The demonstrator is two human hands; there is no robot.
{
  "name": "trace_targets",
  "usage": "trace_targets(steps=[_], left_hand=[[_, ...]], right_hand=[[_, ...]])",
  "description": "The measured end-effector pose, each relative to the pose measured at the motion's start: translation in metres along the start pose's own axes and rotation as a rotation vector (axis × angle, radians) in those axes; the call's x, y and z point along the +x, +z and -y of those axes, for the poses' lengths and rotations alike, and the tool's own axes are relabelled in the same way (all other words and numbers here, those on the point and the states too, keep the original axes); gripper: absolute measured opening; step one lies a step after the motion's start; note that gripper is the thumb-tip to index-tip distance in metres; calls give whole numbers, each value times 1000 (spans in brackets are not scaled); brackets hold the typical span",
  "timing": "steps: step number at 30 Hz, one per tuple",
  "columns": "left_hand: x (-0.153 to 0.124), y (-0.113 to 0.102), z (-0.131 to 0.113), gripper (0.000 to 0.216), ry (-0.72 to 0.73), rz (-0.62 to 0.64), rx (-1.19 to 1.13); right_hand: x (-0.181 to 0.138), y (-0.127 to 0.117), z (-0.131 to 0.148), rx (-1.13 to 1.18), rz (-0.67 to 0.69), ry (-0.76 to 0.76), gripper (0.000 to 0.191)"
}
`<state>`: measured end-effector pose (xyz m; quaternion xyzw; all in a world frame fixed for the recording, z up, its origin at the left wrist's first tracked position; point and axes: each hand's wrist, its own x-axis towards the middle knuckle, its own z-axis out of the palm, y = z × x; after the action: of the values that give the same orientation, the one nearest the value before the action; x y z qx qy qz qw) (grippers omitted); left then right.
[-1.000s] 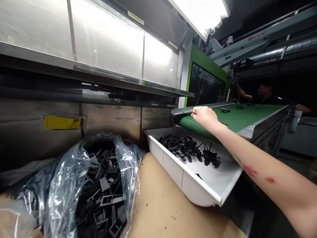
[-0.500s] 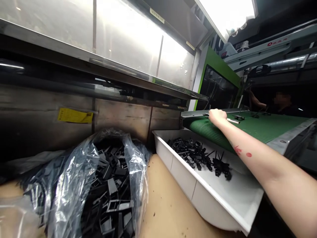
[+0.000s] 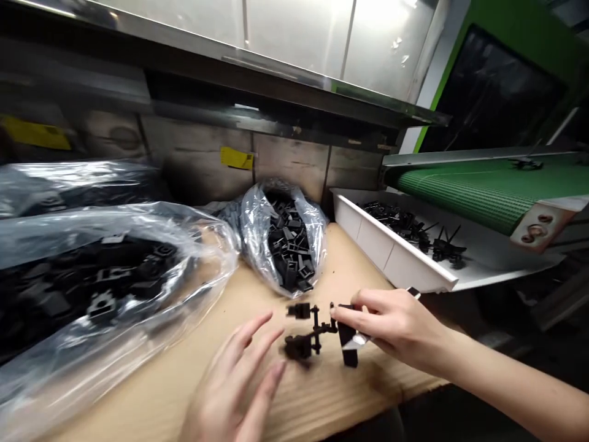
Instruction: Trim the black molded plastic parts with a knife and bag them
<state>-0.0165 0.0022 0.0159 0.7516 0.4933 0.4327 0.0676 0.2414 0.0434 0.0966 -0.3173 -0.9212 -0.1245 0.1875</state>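
My right hand (image 3: 391,322) grips a black plastic moulding (image 3: 324,328), whose small parts hang together on a thin sprue. In the same hand lies a slim knife-like tool (image 3: 356,341), its silvery blade pointing left past my fingers and its other end showing behind the hand. My left hand (image 3: 234,374) is open, fingers spread, just left of the moulding and apart from it. Both hands are over the front of the wooden table (image 3: 317,399). Motion blurs the moulding's left end.
A plastic bag (image 3: 317,239) of black parts stands behind my hands; a larger clear bag (image 3: 216,245) of them lies left. At right, a white tray (image 3: 368,236) holds black mouldings below a green conveyor belt (image 3: 478,184), which carries another moulding (image 3: 527,164). A metal shelf edge (image 3: 285,70) crosses above.
My right hand has come from the conveyor belt to the table front, bringing the black moulding and the tool. My left hand has entered the view. The view has swung left and down.
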Motion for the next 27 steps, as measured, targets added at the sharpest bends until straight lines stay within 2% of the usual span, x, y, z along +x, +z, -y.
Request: trace_targets(steps=[3, 5, 8, 10, 15, 22, 24, 27], left_hand=[[7, 4, -11, 43, 65, 158, 180], [13, 7, -19, 40, 92, 218, 249], [16, 10, -25, 35, 165, 302, 267], [14, 12, -25, 33, 196, 301, 246], [13, 20, -15, 34, 155, 89, 303], [24, 31, -4, 38, 213, 325, 437], [22, 28, -4, 38, 219, 322, 431], [17, 25, -10, 38, 205, 300, 422]], right_hand=[[6, 19, 1, 25, -10, 168, 40], [13, 19, 2, 48, -25, 290, 39], [25, 14, 11, 144, -15, 360, 28], [33, 14, 15, 204, 12, 377, 23], [48, 28, 12, 230, 109, 428, 17], [61, 29, 40, 329, 333, 371, 15], [63, 25, 35, 401, 357, 433, 17], [56, 23, 6, 553, 379, 591, 21]])
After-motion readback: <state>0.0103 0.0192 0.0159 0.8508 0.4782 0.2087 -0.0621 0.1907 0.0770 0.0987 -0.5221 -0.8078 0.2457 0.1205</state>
